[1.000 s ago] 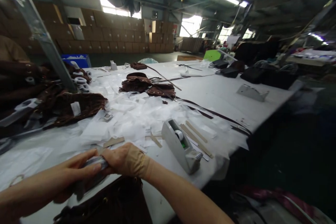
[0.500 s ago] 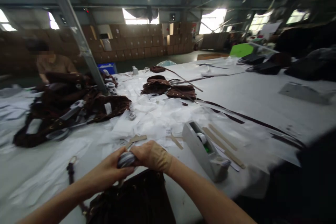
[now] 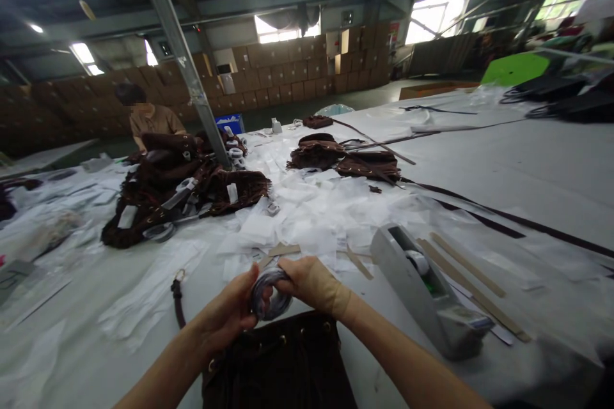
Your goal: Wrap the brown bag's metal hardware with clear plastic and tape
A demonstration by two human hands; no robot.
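My left hand [image 3: 229,314] and my right hand [image 3: 311,283] meet at the table's near edge, both closed on a grey wrapped loop [image 3: 267,294] that looks like a bag handle covered in film. Right under them lies a dark brown bag [image 3: 283,367] with eyelets along its top. Its strap with a metal ring [image 3: 177,297] trails off to the left on the white table [image 3: 527,172].
A grey tape dispenser [image 3: 428,292] stands right of my hands, with cardboard strips [image 3: 467,266] beside it. Loose white paper pieces [image 3: 307,214] cover the middle. Brown bags are heaped at left [image 3: 177,195] and centre [image 3: 343,160]. A person [image 3: 151,118] works behind a slanted metal post [image 3: 185,57].
The view has swung left and the person has come into sight. My hands have turned the grey wrapped piece, which now shows as a curved loop between them.
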